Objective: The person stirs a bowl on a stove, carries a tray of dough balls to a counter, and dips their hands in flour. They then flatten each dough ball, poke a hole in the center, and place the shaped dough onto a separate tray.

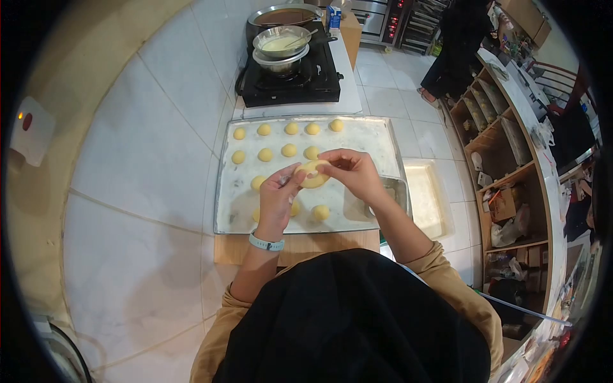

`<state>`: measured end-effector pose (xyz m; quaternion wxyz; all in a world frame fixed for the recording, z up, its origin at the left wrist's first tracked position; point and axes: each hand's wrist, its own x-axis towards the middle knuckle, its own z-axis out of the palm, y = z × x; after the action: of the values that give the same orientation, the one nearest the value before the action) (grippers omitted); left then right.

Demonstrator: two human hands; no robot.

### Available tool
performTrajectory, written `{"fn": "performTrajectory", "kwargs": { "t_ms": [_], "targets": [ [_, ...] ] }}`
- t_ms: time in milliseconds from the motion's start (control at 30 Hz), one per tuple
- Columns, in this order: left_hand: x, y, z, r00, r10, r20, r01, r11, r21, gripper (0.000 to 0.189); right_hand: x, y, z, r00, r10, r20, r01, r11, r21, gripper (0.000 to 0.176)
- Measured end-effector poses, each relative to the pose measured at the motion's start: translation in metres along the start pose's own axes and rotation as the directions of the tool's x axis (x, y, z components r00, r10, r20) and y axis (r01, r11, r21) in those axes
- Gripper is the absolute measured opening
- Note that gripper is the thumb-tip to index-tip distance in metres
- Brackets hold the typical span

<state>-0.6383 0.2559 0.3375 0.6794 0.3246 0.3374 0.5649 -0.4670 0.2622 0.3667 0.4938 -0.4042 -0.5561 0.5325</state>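
Observation:
Above the baking tray (239, 191), both hands pinch the same piece of pale yellow dough (313, 181), which looks flattened and stretched between them. My left hand (278, 195), with a light band on its wrist, grips the left edge by thumb and fingers. From the right, my right hand (356, 171) has its thumb and fingers on the upper right edge. Several round dough balls, including one dough ball (288, 150) in the middle row, sit in rows on the floured tray. Some balls are partly hidden behind my hands. A metal pan (400, 187) rests by my right forearm.
Beyond the tray stands a black gas stove (290, 89) bearing a metal bowl (281, 42) of pale mixture over a pot. A large round pan (285, 14) is behind it. Wooden shelves (514, 175) line the right; another person (454, 48) stands at the back.

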Motion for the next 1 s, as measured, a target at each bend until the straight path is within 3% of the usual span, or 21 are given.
{"fn": "performTrajectory", "kwargs": {
  "t_ms": [133,200,300,333,400,433,533,633,700,733,800,900,967,1000],
  "targets": [
    [0.005,0.003,-0.003,0.992,-0.102,0.068,0.094,0.989,0.114,0.029,-0.004,0.005,0.009,0.998,-0.05,0.033,0.053,0.995,-0.089,0.021],
    [0.006,0.001,-0.005,1.0,-0.017,0.001,0.016,0.999,0.046,0.028,-0.004,0.004,0.001,0.998,0.029,0.06,-0.029,1.0,0.006,0.02],
    [0.006,0.001,0.001,0.994,-0.079,0.071,0.08,0.997,-0.007,0.027,0.0,-0.005,0.001,0.998,0.052,-0.021,-0.051,0.997,0.059,0.022],
    [0.006,-0.001,-0.001,0.994,-0.081,0.068,0.082,0.997,-0.011,0.027,-0.002,-0.001,0.004,1.0,0.013,-0.017,-0.014,0.999,-0.028,0.022],
    [0.009,-0.003,-0.008,0.987,-0.101,0.124,0.077,0.98,0.183,0.029,-0.011,-0.002,0.008,1.0,0.002,0.019,-0.001,0.997,-0.077,0.022],
    [0.008,-0.002,-0.008,0.988,-0.097,0.121,0.074,0.98,0.183,0.029,-0.012,-0.004,0.009,0.999,-0.011,0.053,0.018,0.992,-0.124,0.021],
    [0.003,0.001,-0.006,0.998,-0.029,0.059,0.028,0.999,0.023,0.028,-0.006,-0.005,-0.002,0.997,0.076,0.015,-0.075,0.997,-0.02,0.022],
    [0.001,0.005,-0.002,0.979,-0.156,0.128,0.148,0.987,0.067,0.027,-0.01,0.001,0.004,0.999,0.037,-0.033,-0.037,0.999,0.017,0.023],
    [0.001,0.009,-0.005,0.988,-0.146,0.053,0.126,0.952,0.279,0.026,-0.018,0.003,0.01,0.999,0.001,0.046,0.003,0.996,-0.084,0.021],
    [0.0,0.009,-0.005,0.989,-0.142,0.051,0.122,0.952,0.281,0.026,-0.02,-0.004,0.007,0.997,0.063,0.041,-0.061,0.997,-0.046,0.021],
    [-0.002,0.004,-0.005,0.997,-0.068,0.038,0.064,0.993,0.097,0.026,-0.014,-0.003,-0.002,0.996,0.087,0.012,-0.087,0.996,-0.011,0.022],
    [-0.005,0.005,0.0,0.978,-0.187,0.094,0.171,0.972,0.159,0.026,-0.017,-0.003,0.005,0.995,0.1,-0.031,-0.099,0.995,0.033,0.022],
    [-0.005,0.007,-0.003,0.983,-0.164,0.081,0.148,0.974,0.173,0.026,-0.022,0.001,0.009,0.996,0.047,0.074,-0.045,0.999,-0.02,0.019],
    [-0.005,0.008,-0.003,0.987,-0.142,0.072,0.126,0.974,0.186,0.025,-0.024,0.0,0.004,0.992,0.097,0.084,-0.095,0.995,-0.031,0.022]
  ]
}}
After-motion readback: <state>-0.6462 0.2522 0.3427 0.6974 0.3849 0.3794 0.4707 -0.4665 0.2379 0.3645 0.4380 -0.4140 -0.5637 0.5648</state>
